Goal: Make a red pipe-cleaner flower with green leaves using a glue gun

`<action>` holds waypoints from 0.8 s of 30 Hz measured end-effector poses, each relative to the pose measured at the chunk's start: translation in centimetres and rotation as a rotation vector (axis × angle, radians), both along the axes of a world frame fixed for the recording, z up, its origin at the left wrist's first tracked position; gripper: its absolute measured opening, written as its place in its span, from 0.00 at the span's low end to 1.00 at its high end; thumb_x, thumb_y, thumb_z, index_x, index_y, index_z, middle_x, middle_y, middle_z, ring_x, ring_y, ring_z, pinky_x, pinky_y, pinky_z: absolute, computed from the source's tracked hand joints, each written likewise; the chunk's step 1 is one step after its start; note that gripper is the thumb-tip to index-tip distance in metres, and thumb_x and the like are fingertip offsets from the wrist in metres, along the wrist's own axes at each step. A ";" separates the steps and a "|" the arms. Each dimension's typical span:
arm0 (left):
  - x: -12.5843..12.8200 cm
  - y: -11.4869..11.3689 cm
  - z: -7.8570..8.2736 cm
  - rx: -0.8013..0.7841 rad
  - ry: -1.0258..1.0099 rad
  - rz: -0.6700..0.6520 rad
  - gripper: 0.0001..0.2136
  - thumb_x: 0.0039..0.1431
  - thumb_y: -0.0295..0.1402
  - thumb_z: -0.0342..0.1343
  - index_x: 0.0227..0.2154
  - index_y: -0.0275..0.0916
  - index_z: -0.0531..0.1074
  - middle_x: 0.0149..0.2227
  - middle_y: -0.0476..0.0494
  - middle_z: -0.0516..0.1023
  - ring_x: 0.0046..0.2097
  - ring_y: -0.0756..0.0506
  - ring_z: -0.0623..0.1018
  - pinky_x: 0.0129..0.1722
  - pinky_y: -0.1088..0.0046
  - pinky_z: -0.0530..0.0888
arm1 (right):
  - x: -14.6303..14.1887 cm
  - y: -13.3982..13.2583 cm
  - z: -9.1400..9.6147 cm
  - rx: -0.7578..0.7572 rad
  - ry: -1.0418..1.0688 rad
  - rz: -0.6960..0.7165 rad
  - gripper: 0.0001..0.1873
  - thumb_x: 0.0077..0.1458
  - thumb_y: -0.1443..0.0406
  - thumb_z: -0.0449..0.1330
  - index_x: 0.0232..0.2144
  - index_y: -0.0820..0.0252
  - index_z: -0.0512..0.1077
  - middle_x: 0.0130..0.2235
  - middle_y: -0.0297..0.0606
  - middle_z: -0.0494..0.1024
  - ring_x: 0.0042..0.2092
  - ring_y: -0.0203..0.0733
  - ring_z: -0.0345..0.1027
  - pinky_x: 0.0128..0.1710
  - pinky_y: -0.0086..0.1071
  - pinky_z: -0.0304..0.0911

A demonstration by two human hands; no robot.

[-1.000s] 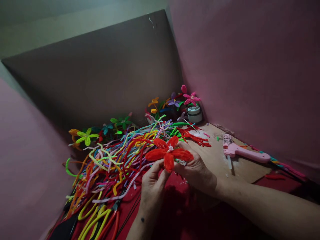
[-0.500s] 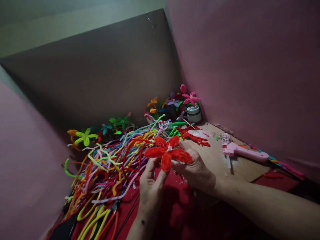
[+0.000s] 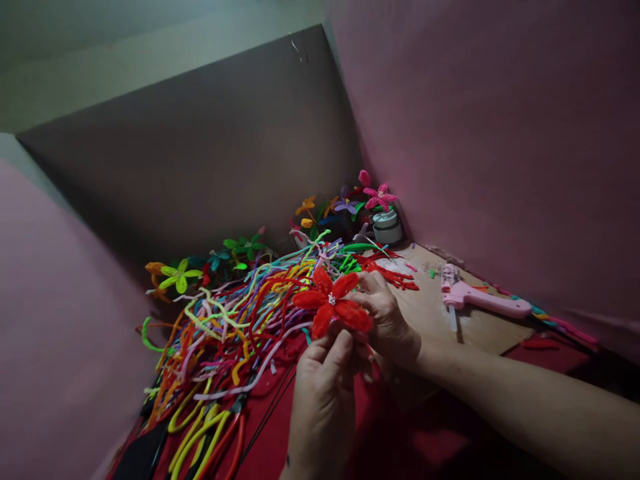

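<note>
A red pipe-cleaner flower (image 3: 332, 300) with five fuzzy petals and a small white centre is held up between my two hands, facing me. Under the lower petals, my left hand (image 3: 327, 373) pinches it from below with thumb and fingers together. Behind the right-hand petals, my right hand (image 3: 390, 320) has its fingers closed on the flower; the petals hide some of the fingertips. A large heap of coloured pipe cleaners (image 3: 235, 320) lies just left of my hands.
A pink glue gun (image 3: 485, 300) rests on a brown board (image 3: 425, 320) at the right. Pliers with yellow and red handles (image 3: 205, 440) lie front left on the red cloth (image 3: 270, 413). Finished flowers (image 3: 380, 197) and a grey-white jar (image 3: 387, 227) stand at the back, near the walls.
The red flower has turned in my hands, its petals now pointing differently. My left hand has moved right and closer under the flower; my right hand has shifted slightly left.
</note>
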State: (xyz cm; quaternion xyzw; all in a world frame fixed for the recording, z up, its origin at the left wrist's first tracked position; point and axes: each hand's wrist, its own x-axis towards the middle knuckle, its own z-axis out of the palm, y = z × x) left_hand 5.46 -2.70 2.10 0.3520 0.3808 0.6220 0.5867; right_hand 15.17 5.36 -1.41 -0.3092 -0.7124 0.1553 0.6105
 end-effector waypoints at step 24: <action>1.6 1.7 -0.2 0.227 -0.054 0.402 0.06 0.41 0.25 0.63 0.25 0.38 0.74 0.24 0.53 0.73 0.25 0.55 0.68 0.25 0.81 0.66 | 0.2 0.0 0.3 0.159 -0.104 -0.155 0.08 0.52 0.64 0.58 0.34 0.51 0.77 0.40 0.39 0.73 0.39 0.45 0.58 0.38 0.39 0.58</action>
